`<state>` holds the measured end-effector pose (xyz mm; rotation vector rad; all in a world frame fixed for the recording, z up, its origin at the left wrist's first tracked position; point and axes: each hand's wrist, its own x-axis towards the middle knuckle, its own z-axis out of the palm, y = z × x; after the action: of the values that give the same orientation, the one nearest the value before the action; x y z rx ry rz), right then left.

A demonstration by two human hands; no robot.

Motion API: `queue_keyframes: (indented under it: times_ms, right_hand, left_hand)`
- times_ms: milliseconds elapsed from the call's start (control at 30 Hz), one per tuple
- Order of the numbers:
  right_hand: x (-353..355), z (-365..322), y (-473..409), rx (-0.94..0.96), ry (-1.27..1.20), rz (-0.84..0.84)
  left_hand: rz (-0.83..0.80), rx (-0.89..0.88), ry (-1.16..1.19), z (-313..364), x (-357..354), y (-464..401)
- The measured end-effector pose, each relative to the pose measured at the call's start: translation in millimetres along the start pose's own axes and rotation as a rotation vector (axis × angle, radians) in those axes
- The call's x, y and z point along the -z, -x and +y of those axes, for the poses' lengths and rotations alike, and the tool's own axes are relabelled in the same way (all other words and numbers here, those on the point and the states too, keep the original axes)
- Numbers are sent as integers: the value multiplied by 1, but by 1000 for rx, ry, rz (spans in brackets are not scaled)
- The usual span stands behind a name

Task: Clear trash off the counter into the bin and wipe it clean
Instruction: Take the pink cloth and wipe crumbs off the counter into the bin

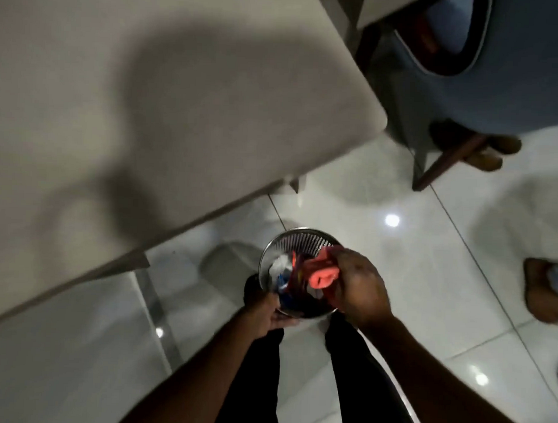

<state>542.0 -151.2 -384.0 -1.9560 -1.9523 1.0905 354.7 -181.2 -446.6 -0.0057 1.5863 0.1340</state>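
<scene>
**Trash held over the mesh bin beside the counter's corner**

The person stands on a glossy white tiled floor (427,279), looking straight down between two dark trouser legs (259,384). A round metal mesh bin (289,243) sits on the floor just in front of the feet, off the near edge of the pale counter (149,96) and below its rounded right corner. The counter fills the upper left of the view; its surface shows only a broad dark shadow, and the picture is blurred there.

The left hand (267,315) grips the bin's near rim, fingers wrapped over the edge. The right hand (360,283) is over the bin's right side, closed around a crumpled red-orange wrapper (321,274) that hangs above the opening. Inside the bin lie more crumpled wrappers (283,274), white, blue and red, too blurred to tell apart.

A metal counter leg (156,305) stands to the left of the bin, near the left forearm. Beyond the counter's right corner stands a blue-grey upholstered chair (512,102) with a dark wooden leg (447,166), and a pair of brown shoes (488,155) lies beneath it. At the floor's right edge another person's bare foot (540,290) rests on the tiles, well apart from the bin. Ceiling lights reflect as bright spots on the floor.
</scene>
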Motion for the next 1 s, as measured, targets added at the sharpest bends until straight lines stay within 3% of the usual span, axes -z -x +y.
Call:
queue_keyframes:
  times_ms: [300, 533, 667, 767, 867, 1000]
  right_hand:
    - [-80, 89, -43, -70, -15, -32]
    - [-99, 80, -46, -76, -38, -14]
    - [-73, 48, -37, -120, -55, 35]
    - [-25, 7, -16, -96, -68, 139]
    - [19, -33, 17, -107, -42, 278]
    - [74, -87, 65, -87, -220, 354]
  left_hand:
    - [74, -3, -38, 1, -22, -154]
    - [124, -20, -68, 10, -13, -156]
    - [226, -111, -270, 53, -35, -90]
    - [58, -186, -284, 93, -51, 4]
    - [-3, -489, -434, 117, -66, 100]
    - [-87, -903, -754, 146, -79, 229]
